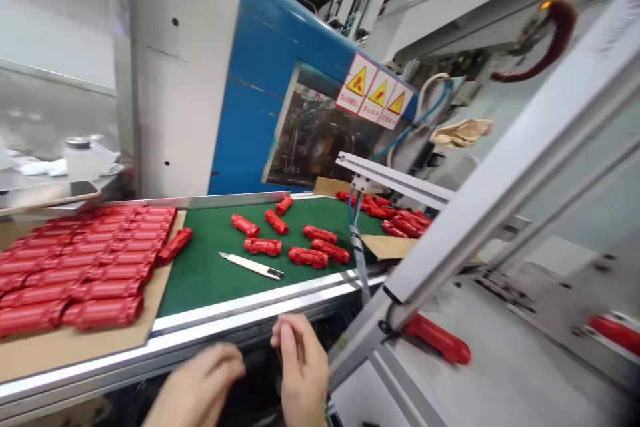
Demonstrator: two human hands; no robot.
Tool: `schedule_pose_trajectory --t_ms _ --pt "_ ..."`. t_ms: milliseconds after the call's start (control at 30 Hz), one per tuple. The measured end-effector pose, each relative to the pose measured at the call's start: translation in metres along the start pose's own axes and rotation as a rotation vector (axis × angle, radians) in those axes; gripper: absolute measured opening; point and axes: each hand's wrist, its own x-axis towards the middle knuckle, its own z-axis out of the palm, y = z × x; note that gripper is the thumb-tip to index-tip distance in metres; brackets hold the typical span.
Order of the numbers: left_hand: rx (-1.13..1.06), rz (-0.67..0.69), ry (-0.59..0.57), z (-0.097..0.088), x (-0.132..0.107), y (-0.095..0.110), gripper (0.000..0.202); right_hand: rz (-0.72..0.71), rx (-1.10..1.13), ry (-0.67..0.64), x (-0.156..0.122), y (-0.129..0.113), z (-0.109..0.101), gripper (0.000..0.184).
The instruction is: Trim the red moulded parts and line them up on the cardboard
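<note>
Both hands low below conveyor rail [260,320], left hand [200,383] loosely curled and empty, right hand [300,367] fingers pinched together, contents unclear; red parts [313,257], knife [251,265] on belt [210,267].

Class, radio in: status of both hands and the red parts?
Left hand and right hand low, empty. Red parts loose on belt. Knife lying between.

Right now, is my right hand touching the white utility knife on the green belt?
Apart. The head view shows the right hand below the belt's metal edge, with bare green belt and rail between it and the utility knife.
</note>
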Motion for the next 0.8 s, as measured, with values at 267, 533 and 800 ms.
schedule_pose_trajectory --t_ms 267,533,800 --pt "0.526 -0.59 -0.08 -0.079 0.086 -0.141 0.026 -0.271 0.004 -0.193 0.065 0.014 0.068 0.019" --pt "0.218 -0.536 -0.031 -0.081 0.086 -0.129 0.029 -0.048 0.125 -0.214 0.067 0.023 0.062 0.017" --pt "-0.623 -0.381 0.299 -0.065 -0.029 0.004 0.03 0.356 0.594 -0.645 0.025 -0.032 0.044 0.038"
